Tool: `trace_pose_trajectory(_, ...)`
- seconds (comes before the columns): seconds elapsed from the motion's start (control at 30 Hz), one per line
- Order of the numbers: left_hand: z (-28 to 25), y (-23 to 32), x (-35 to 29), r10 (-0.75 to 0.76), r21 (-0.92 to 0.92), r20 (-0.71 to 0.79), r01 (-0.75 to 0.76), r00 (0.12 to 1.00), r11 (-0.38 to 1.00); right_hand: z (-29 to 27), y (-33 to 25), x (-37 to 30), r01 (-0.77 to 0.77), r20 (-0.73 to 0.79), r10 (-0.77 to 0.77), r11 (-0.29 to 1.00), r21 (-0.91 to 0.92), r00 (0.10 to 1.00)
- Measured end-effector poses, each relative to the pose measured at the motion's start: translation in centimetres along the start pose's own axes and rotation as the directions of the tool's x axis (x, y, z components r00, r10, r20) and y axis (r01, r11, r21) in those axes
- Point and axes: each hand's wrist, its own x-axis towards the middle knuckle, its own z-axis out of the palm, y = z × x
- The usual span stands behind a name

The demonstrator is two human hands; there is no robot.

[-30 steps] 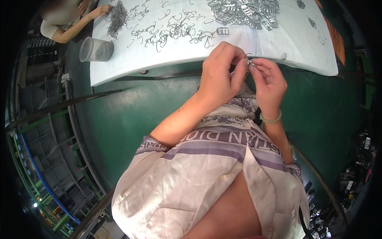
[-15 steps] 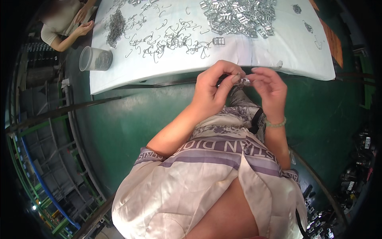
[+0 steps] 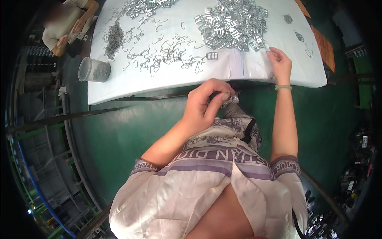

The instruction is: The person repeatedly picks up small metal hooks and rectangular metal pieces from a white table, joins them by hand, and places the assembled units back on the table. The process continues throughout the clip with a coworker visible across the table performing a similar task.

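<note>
My left hand (image 3: 205,104) is closed, thumb against bent forefinger, on a small shiny metal buckle (image 3: 234,98) in front of the table's near edge. Part of the buckle is covered by the fingers. Over the near right part of the table, my right hand (image 3: 280,63) reaches forward with fingers loosely apart and nothing visible in them. It is close to the near right side of a big heap of silver metal buckles (image 3: 232,26). One single buckle (image 3: 211,55) lies apart from the heap, toward the left.
Loose bent wire hooks (image 3: 171,51) spread over the white-covered table (image 3: 131,85). A dense pile of small wire parts (image 3: 114,36) and a clear plastic tub (image 3: 94,70) are at the left. Another person (image 3: 65,24) works at the far left corner. Small wire clusters (image 3: 299,36) lie right.
My right hand has left the buckle and moved forward and right over the table. My left hand keeps the buckle, slightly lower in view. The other person's hands have shifted.
</note>
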Motion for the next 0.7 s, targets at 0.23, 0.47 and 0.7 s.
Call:
trace_pose_trajectory(0.23, -0.1, 0.0, -0.1, 0.004, 0.016, 0.005, -0.004, 1.000, 1.000, 3.7, -0.1, 0.7, 0.180, 0.012, -0.193, 0.889, -0.421, 0.981)
trace_pose_trajectory(0.47, 0.2, -0.4, -0.3, -0.021, 0.005, -0.005, 0.021, 1.000, 1.000, 4.9, -0.1, 1.4, 0.300, 0.069, -0.316, 0.780, -0.550, 0.946)
trace_pose_trajectory(0.7, 0.2, -1.3, -0.3, -0.129, 0.013, -0.078, 0.130, 0.989, 0.991, 2.0, -7.7, -4.8, -0.409, 0.503, 0.111, 0.741, 0.532, 0.857)
